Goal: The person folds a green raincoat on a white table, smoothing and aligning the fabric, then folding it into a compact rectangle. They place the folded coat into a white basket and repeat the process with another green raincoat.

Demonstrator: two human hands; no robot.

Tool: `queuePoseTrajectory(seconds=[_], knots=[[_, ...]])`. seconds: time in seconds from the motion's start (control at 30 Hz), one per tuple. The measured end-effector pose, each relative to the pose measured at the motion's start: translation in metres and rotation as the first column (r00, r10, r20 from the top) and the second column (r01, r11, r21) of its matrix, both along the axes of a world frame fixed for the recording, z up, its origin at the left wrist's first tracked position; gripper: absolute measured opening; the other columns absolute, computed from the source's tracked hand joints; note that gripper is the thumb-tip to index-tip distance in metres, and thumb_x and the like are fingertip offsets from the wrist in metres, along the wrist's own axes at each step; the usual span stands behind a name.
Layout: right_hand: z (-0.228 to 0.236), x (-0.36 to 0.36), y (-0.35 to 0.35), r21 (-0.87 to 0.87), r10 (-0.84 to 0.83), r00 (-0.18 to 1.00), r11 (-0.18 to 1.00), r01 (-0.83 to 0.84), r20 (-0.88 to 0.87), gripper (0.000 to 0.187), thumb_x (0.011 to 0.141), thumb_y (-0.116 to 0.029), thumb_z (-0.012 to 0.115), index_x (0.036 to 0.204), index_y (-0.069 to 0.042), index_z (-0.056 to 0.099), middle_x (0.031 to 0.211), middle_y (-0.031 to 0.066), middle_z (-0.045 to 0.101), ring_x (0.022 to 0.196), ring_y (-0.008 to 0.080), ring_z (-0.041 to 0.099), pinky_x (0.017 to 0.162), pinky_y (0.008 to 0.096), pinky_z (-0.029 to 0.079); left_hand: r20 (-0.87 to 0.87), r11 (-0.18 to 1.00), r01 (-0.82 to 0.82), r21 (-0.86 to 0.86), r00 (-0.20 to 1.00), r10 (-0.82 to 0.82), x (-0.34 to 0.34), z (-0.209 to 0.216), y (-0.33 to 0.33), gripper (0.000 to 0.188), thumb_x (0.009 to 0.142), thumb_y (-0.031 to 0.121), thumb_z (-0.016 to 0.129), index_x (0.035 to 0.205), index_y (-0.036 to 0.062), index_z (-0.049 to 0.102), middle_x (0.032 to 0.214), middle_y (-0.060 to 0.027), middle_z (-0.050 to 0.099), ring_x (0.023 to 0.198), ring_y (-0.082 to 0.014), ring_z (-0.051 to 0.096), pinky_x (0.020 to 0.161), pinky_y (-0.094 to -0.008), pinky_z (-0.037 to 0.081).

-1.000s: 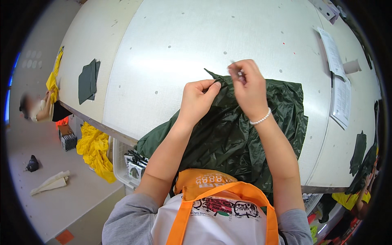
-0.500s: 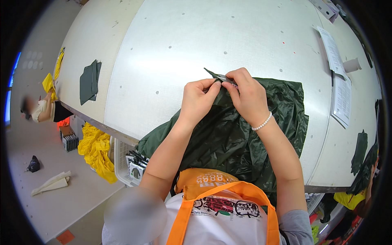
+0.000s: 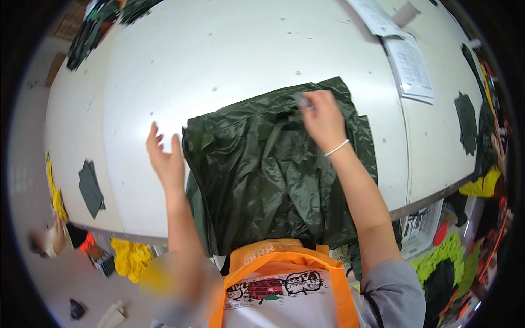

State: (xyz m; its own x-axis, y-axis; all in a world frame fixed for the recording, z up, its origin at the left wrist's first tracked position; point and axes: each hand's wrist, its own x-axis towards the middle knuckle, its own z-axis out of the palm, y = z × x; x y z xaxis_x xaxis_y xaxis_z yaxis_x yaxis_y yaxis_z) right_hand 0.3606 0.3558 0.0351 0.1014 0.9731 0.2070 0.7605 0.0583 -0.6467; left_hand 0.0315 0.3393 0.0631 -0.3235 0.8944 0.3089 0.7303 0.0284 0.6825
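Note:
Dark green shiny fabric, apparently a thin waterproof garment (image 3: pixel 257 169), lies spread on the white table in front of me, its near end hanging at my apron (image 3: pixel 284 252). My left hand (image 3: pixel 167 158) is off the fabric, just beyond its left edge, with fingers apart and nothing in them. Over the far right part of the fabric, my right hand (image 3: pixel 324 117) is closed round a small pair of thread snips (image 3: pixel 302 100). Only their blurred metal tip shows; the rest is hidden in my fingers.
Printed sheets (image 3: pixel 410 71) and a white cup-like roll (image 3: pixel 406 15) lie at the far right of the table (image 3: pixel 246 54). Dark green pieces (image 3: pixel 90 188) lie at the left, more (image 3: pixel 466 123) at the right. Yellow fabric (image 3: pixel 131 259) sits below the left edge. Another person works at far left.
My hands have parted: the left let go of the fabric and moved left. The garment now lies flatter, its raised corner down. My view has shifted and turned.

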Motion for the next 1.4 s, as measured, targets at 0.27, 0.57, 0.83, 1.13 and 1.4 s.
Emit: queuePoseTrajectory(seconds=[0.27, 0.57, 0.83, 1.13, 1.4], knots=[[-0.106, 0.145, -0.002, -0.216, -0.382, 0.920, 0.909, 0.356, -0.092, 0.033, 0.070, -0.020, 0.077, 0.092, 0.002, 0.064, 0.091, 0.0172, 0.059, 0.083, 0.0296, 0.057, 0.076, 0.0355, 0.047, -0.055, 0.821, 0.539, -0.188, 0.829, -0.557, 0.164, -0.026, 0.063, 0.042, 0.082, 0.021, 0.065, 0.119, 0.0030, 0.055, 0.121, -0.0174, 0.055, 0.115, -0.0336, 0.051, 0.095, -0.0392, 0.042], [-0.021, 0.131, 0.003, -0.202, -0.221, 0.758, 0.972, 0.119, -0.614, 0.012, 0.076, -0.003, 0.070, 0.084, -0.001, 0.063, 0.075, -0.0006, 0.061, 0.066, 0.0051, 0.049, 0.060, 0.0203, 0.041, 0.503, 0.143, 0.850, -0.507, 0.426, -0.752, 0.307, -0.035, 0.145, 0.106, 0.055, 0.044, 0.085, 0.136, -0.0056, 0.037, 0.129, -0.0244, 0.049, 0.120, -0.0323, 0.048, 0.102, -0.0360, 0.035], [0.000, 0.135, -0.004, -0.137, -0.055, 0.639, 0.987, -0.080, -0.767, 0.013, 0.082, -0.011, 0.067, 0.088, 0.000, 0.065, 0.074, -0.0028, 0.059, 0.064, 0.0031, 0.045, 0.060, 0.0196, 0.039, 0.609, 0.358, 0.923, -0.141, 0.366, -0.704, 0.287, -0.018, 0.109, 0.021, 0.066, 0.005, 0.078, 0.077, 0.0032, 0.060, 0.081, -0.0026, 0.063, 0.081, -0.0117, 0.058, 0.075, -0.0242, 0.046], [0.014, 0.134, -0.003, -0.281, 0.023, 0.706, 0.908, -0.311, -0.708, 0.019, 0.088, -0.019, 0.061, 0.082, -0.001, 0.062, 0.064, -0.0055, 0.047, 0.058, 0.0034, 0.040, 0.053, 0.0198, 0.034, 0.145, 0.409, 0.904, -0.123, 0.424, -0.894, 0.273, 0.009, 0.080, 0.014, 0.067, 0.002, 0.075, 0.076, 0.0046, 0.065, 0.080, -0.0039, 0.066, 0.077, -0.0168, 0.061, 0.072, -0.0283, 0.048], [0.034, 0.131, -0.008, -0.292, -0.072, 0.542, 0.898, -0.330, -0.837, 0.019, 0.090, -0.019, 0.059, 0.084, 0.000, 0.060, 0.068, -0.0044, 0.049, 0.056, 0.0027, 0.042, 0.051, 0.0190, 0.036, 0.067, 0.417, 0.904, 0.091, 0.412, -0.909, 0.256, -0.004, 0.065, 0.019, 0.063, -0.002, 0.074, 0.077, 0.0065, 0.065, 0.079, -0.0035, 0.066, 0.081, -0.0194, 0.062, 0.080, -0.0307, 0.046]])
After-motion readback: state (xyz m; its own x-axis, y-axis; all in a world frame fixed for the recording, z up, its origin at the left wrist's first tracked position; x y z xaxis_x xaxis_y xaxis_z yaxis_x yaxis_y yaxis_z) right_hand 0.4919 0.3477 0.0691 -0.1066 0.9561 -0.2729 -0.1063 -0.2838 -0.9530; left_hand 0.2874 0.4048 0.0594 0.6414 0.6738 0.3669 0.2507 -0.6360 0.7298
